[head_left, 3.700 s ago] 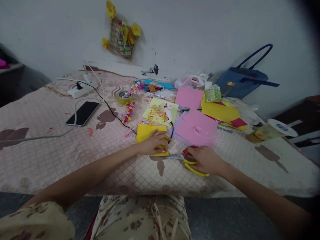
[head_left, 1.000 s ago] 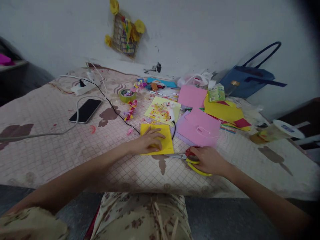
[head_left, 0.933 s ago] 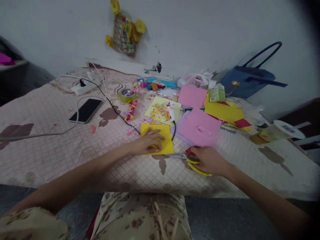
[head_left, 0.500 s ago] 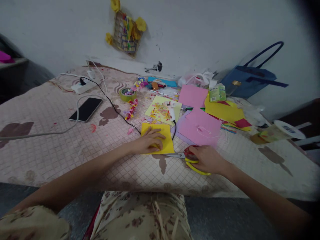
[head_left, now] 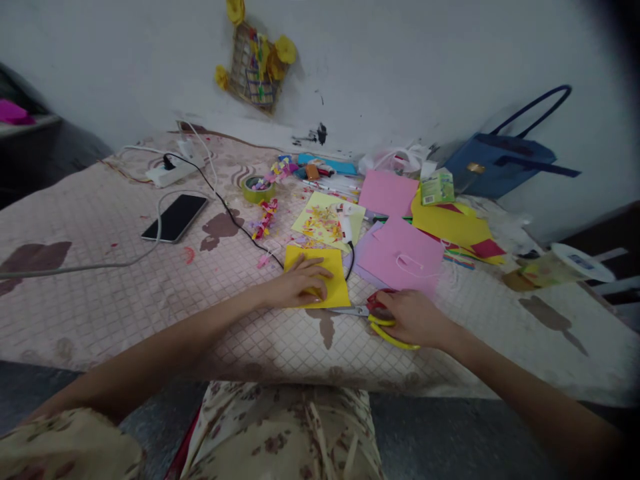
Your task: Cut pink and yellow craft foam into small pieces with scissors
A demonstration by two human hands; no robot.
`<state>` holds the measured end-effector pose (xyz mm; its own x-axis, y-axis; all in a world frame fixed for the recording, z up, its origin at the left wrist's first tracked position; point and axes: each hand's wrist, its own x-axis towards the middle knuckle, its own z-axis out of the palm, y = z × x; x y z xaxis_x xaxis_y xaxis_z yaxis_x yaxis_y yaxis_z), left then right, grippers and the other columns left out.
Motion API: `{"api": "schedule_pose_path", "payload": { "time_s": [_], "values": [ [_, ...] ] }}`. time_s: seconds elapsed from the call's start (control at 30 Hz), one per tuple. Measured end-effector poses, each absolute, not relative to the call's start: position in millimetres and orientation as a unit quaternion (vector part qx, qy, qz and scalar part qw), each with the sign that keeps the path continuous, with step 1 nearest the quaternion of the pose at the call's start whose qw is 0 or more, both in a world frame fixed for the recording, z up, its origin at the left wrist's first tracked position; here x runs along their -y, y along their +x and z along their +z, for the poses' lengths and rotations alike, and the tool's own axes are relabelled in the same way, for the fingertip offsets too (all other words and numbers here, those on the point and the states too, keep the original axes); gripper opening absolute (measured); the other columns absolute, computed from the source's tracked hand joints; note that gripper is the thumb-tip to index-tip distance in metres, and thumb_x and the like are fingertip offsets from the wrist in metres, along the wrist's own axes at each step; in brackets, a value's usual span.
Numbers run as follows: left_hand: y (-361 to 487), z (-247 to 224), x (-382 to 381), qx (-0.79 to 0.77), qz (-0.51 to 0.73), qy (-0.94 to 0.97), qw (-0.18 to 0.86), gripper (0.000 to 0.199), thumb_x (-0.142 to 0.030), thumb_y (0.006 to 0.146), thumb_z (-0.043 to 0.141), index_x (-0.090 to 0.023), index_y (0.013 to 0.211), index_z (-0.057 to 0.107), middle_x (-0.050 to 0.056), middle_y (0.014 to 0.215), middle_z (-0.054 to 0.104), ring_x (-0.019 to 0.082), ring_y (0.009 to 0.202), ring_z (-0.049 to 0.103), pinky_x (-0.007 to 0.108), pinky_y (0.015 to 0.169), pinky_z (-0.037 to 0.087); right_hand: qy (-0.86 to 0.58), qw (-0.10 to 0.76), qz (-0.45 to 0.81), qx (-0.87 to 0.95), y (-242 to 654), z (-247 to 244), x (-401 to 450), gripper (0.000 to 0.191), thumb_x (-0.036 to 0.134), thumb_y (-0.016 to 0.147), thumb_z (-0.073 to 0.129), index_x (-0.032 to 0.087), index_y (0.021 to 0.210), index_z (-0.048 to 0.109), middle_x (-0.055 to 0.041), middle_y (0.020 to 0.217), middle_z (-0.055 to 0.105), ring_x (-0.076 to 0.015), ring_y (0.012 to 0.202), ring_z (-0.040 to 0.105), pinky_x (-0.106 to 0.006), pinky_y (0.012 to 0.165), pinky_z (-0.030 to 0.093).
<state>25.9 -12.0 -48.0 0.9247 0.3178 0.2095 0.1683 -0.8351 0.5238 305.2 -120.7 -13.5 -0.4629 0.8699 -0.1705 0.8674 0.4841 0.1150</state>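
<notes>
A square of yellow paper (head_left: pixel 340 267) lies on the cloth in front of me. My left hand (head_left: pixel 303 281) rests on it with the fingers spread, pressing it to the table. To the right, my right hand (head_left: pixel 410 317) grips the scissors (head_left: pixel 393 333) by their yellow and red handles. The grey blades point left along the paper's near edge; their tips are hidden, and I cannot tell whether they cut into the sheet. Just beyond the yellow square, a pale yellow card (head_left: pixel 313 203) carries small paper scraps and a white glue gun (head_left: pixel 346 223).
Pink sheets (head_left: pixel 407 250) lie beyond my right hand, near more yellow sheets (head_left: pixel 445 220). A black cord (head_left: pixel 233 217) runs from a power strip (head_left: pixel 170 172) past a phone (head_left: pixel 176 218) and tape roll (head_left: pixel 259 193). A blue bag (head_left: pixel 500 167) and plastic tub (head_left: pixel 555 267) stand right.
The scissors and my right hand have edged slightly left toward the yellow paper. My left hand stays in place on the sheet, and the view has shifted a little.
</notes>
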Motion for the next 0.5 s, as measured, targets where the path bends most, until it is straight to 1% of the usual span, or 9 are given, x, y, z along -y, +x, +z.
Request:
{"api": "schedule_pose_path", "payload": {
  "time_s": [0.17,0.37,0.5],
  "values": [
    [26.3,-46.6,13.0,-0.131,0.141,0.948,0.253,0.016,-0.033,0.086,0.055,-0.022,0.090,0.065,0.007,0.130,0.054,0.028,0.135,0.029,0.048,0.112,0.017,0.507,0.106,0.003,-0.855,305.1,-12.6,119.9,0.041,0.056,0.083,0.048,0.017,0.092,0.055,-0.0087,0.075,0.070,-0.0225,0.063,0.065,-0.027,0.052,0.029],
    [26.0,-46.1,13.3,-0.135,0.137,0.949,0.250,0.015,-0.033,0.086,0.055,-0.022,0.091,0.065,0.006,0.130,0.054,0.028,0.136,0.029,0.050,0.112,0.012,0.508,0.107,-0.003,-0.855,307.3,-11.7,121.2,0.032,0.048,0.084,0.049,0.017,0.092,0.055,-0.0078,0.076,0.070,-0.0219,0.065,0.065,-0.028,0.052,0.029],
    [26.0,-45.5,13.5,-0.138,0.135,0.949,0.249,0.015,-0.032,0.086,0.055,-0.022,0.091,0.065,0.007,0.130,0.054,0.029,0.136,0.029,0.050,0.112,0.011,0.509,0.109,-0.004,-0.854,303.2,-10.7,119.5,0.033,0.048,0.083,0.049,0.017,0.091,0.055,-0.0079,0.076,0.070,-0.0217,0.064,0.065,-0.027,0.052,0.029]
  ]
}}
